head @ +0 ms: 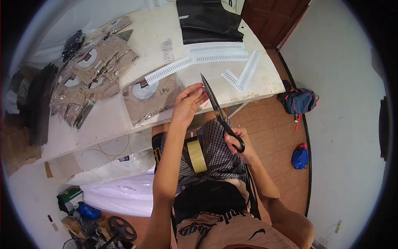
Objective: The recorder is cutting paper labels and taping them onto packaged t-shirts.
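My right hand (238,141) grips the black handle of large scissors (217,113), whose blades look closed and point up toward the table. Beside the blades is my left hand (192,101), fingers bent and thumb near the fingertips; whether something small is between them cannot be told. A bagged beige garment (149,99) with handwriting on the plastic lies left of this hand. One printed label strip (169,71) rests partly on that bag. More label strips (217,53) lie behind, and two crossing strips (248,70) are at the right. A roll of yellowish tape (196,156) sits on my lap.
Bagged beige garments (96,65) are piled at the left of the white table (267,81). Folded black plastic (211,25) lies at the back. On the tiled floor at the right are a blue backpack (300,101) and a blue bag (300,157). Wrapped white material (121,193) is under the table.
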Motion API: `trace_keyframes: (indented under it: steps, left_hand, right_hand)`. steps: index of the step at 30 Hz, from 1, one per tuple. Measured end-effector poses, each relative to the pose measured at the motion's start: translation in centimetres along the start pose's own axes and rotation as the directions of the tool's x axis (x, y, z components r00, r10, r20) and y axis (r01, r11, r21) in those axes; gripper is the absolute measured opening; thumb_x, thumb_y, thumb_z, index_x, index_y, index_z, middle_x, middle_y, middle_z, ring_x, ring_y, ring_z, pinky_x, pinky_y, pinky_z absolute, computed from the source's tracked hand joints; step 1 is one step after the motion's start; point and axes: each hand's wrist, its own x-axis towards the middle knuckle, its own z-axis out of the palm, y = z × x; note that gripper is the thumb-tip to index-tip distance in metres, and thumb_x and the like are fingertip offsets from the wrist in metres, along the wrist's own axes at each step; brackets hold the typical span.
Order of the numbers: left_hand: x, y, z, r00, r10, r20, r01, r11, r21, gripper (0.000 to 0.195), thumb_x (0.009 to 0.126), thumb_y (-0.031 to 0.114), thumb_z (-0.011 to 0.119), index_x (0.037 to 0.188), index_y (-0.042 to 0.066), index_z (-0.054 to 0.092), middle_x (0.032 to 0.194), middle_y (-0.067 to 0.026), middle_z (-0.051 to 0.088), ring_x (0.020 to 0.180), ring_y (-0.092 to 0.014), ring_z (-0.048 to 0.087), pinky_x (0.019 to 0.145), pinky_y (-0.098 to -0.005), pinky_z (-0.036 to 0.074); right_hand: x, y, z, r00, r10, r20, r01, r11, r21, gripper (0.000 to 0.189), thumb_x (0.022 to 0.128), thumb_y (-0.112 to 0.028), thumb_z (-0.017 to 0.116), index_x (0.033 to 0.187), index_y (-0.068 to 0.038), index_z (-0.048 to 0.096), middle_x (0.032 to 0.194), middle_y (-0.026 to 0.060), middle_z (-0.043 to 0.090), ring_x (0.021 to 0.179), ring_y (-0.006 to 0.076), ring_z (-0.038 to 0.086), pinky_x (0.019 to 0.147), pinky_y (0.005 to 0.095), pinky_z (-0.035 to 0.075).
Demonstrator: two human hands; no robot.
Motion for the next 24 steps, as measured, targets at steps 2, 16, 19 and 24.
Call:
trace_keyframes:
  steps: [2, 16, 19, 24]
  left_hand:
    - [-0.2, 0.6, -0.5, 0.997, 0.008, 0.080, -0.009, 1.000, 0.013, 0.023, 0.093, 0.006, 0.056, 0.114, -0.004, 0.059, 0.107, -0.0110, 0.064, 0.100, -0.022, 0.063, 0.094, -0.0360, 0.050]
    - [0.6, 0.7, -2.1, 0.985, -0.091, 0.144, 0.105, 0.990, -0.091, 0.015, 0.093, 0.015, 0.059, 0.104, 0.006, 0.064, 0.096, -0.0046, 0.064, 0.088, -0.017, 0.060, 0.081, -0.0322, 0.048]
    - [0.3, 1.1, -2.1, 0.990, -0.080, 0.118, 0.090, 0.993, -0.075, 0.010, 0.093, 0.014, 0.060, 0.099, 0.006, 0.063, 0.088, -0.0018, 0.062, 0.077, -0.013, 0.057, 0.068, -0.0279, 0.044]
    - [-0.3, 1.9, -2.6, 0.990, -0.061, 0.129, 0.070, 0.995, -0.065, 0.010, 0.093, 0.014, 0.060, 0.098, 0.006, 0.062, 0.080, -0.0008, 0.058, 0.068, -0.010, 0.052, 0.059, -0.0247, 0.038]
  right_hand:
    - [0.0, 0.0, 0.0, 1.000, 0.002, 0.005, -0.002, 1.000, -0.003, 0.024, 0.087, -0.016, 0.069, 0.071, -0.002, 0.058, 0.051, -0.0035, 0.047, 0.038, 0.0028, 0.039, 0.035, 0.0191, 0.028]
    - [0.1, -0.3, 0.0, 0.992, 0.025, 0.126, -0.029, 0.999, 0.027, 0.028, 0.088, -0.021, 0.067, 0.070, -0.003, 0.056, 0.049, -0.0026, 0.046, 0.037, 0.0032, 0.038, 0.035, 0.0192, 0.027]
    - [0.2, -0.1, -0.3, 0.985, 0.034, 0.170, -0.045, 0.997, 0.060, 0.029, 0.088, -0.022, 0.067, 0.069, -0.003, 0.055, 0.049, -0.0029, 0.045, 0.037, 0.0031, 0.038, 0.034, 0.0188, 0.027]
    - [0.2, 0.1, -0.4, 0.977, 0.036, 0.212, -0.057, 0.994, 0.095, 0.032, 0.088, -0.025, 0.068, 0.068, -0.004, 0.054, 0.050, -0.0034, 0.045, 0.037, 0.0027, 0.038, 0.034, 0.0180, 0.027]
